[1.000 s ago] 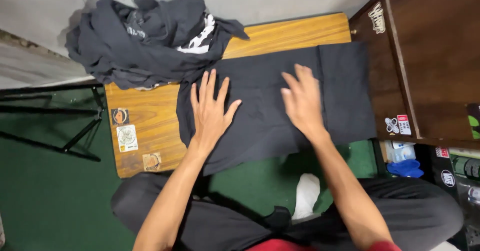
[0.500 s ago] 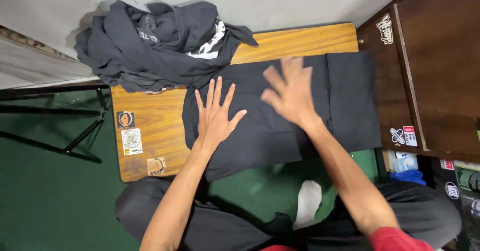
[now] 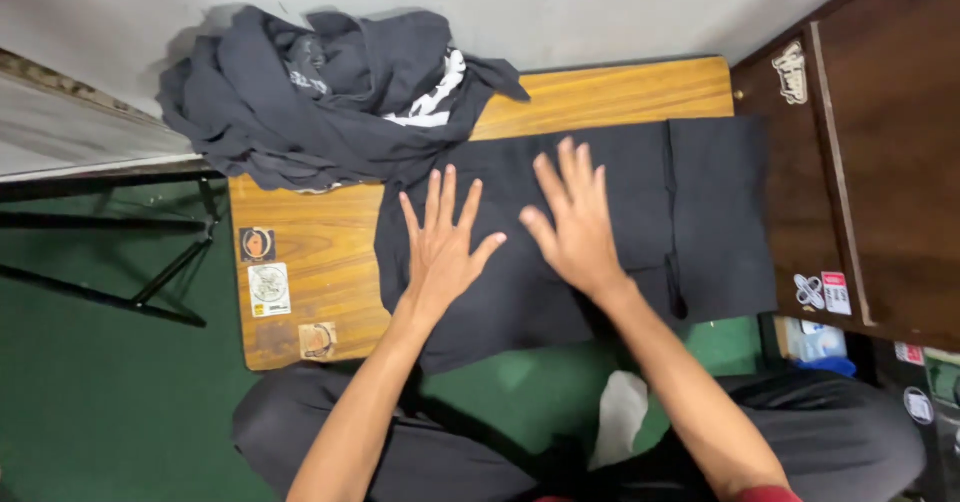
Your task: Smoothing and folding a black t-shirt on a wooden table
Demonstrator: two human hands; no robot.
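Head view, looking straight down. A low wooden table [image 3: 330, 262] is set against a pale wall [image 3: 600, 2], with a dark wooden cabinet [image 3: 880, 162] just beside its right end.

A folded black garment [image 3: 640, 177] is laid flat across the right half of the table, its near edge hanging slightly past the table's front. A vertical fold line is seen toward its right side, where a narrower panel is turned over the main body.

The left hand [image 3: 440, 252] is pressed palm down on the garment's left part, fingers spread wide and pointing away from the body; nothing is gripped. The right hand [image 3: 575, 227] is laid flat just beside it, fingers also splayed and empty, near the garment's middle. Both palms seem placed so that the cloth is kept flat and its layers held in register; that is judged from the posture, not seen directly.

A heap of dark clothes [image 3: 330, 92] with white print is piled at the table's far left corner, touching the folded garment's upper left edge. It appears kept apart from the flat piece.

Three small stickers [image 3: 268, 287] are seen on the bare wood at left. More stickers [image 3: 822, 290] are fixed to the cabinet front. The person's dark trousers [image 3: 330, 442] are seen below, over green flooring [image 3: 100, 402].
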